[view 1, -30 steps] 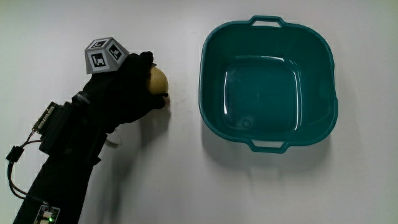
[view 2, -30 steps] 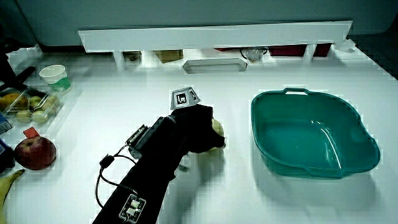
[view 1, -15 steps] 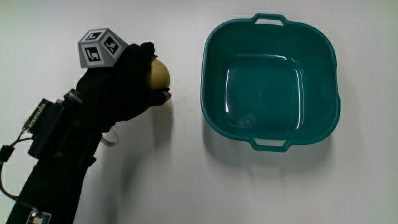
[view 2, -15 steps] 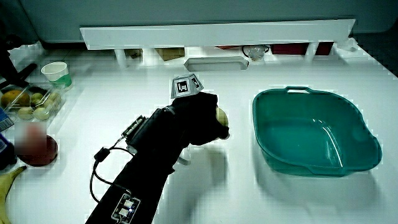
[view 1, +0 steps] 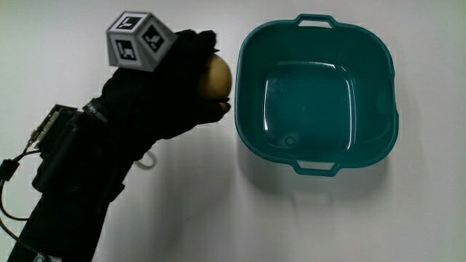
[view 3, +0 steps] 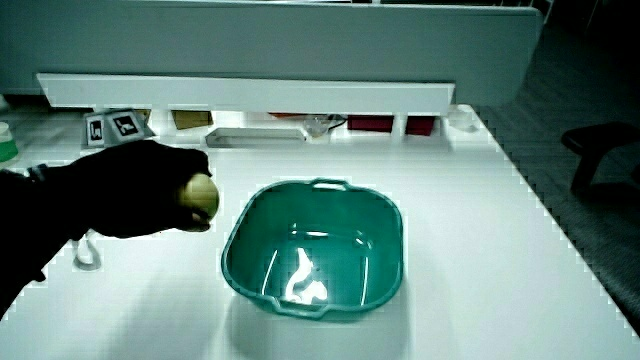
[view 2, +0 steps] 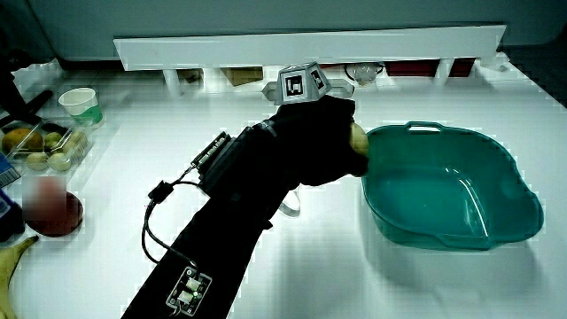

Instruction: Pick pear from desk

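The hand (view 1: 189, 87) in its black glove is shut on a yellow-green pear (view 1: 215, 77) and holds it up off the white table, just beside the teal basin (view 1: 316, 93). Only the pear's end toward the basin shows past the fingers. In both side views the pear (view 2: 359, 140) (view 3: 202, 194) sits in the hand (view 2: 319, 142) (view 3: 150, 190) close to the basin's rim (view 2: 416, 133) (view 3: 312, 187). The patterned cube (view 1: 138, 40) rides on the back of the hand. The basin holds nothing.
A clear tray of fruit (view 2: 40, 146), a red apple (view 2: 51, 211), a banana tip (view 2: 13, 257) and a small cup (view 2: 78, 105) lie at the table's edge in a side view. A low white partition (view 2: 310, 49) with a grey tray (view 3: 258, 136) stands farthest from the person.
The hand has lifted the pear off the table and carried it toward the basin; it now hangs close to the basin's rim.
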`<act>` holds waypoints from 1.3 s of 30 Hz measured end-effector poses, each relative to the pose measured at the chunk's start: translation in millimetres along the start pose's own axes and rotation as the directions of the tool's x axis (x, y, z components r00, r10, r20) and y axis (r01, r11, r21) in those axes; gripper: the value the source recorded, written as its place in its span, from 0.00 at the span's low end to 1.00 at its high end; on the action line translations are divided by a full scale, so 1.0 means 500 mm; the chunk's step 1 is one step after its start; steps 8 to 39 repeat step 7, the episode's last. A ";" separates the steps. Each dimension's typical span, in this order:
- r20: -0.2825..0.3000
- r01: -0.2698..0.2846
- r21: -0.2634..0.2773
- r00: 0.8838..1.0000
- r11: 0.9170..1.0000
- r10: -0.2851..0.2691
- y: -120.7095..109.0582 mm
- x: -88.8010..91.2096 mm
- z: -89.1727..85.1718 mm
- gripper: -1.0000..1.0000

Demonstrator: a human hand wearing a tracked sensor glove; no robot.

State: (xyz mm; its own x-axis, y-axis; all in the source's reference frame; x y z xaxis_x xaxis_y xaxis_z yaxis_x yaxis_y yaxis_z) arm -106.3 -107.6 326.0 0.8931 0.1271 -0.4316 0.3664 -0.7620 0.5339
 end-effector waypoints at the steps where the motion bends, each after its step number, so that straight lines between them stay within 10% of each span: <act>1: 0.024 -0.019 -0.012 1.000 1.000 0.020 -0.002 0.011 0.002 1.00; 3: -0.013 0.030 0.011 0.999 1.000 -0.029 -0.007 0.034 0.012 1.00; 6: 0.035 -0.035 -0.031 0.999 0.999 0.036 -0.009 0.060 0.017 1.00; 7: 0.017 0.051 0.005 0.999 0.999 -0.051 -0.006 0.068 0.018 1.00; 39: 0.017 0.051 0.005 0.999 0.999 -0.051 -0.006 0.068 0.018 1.00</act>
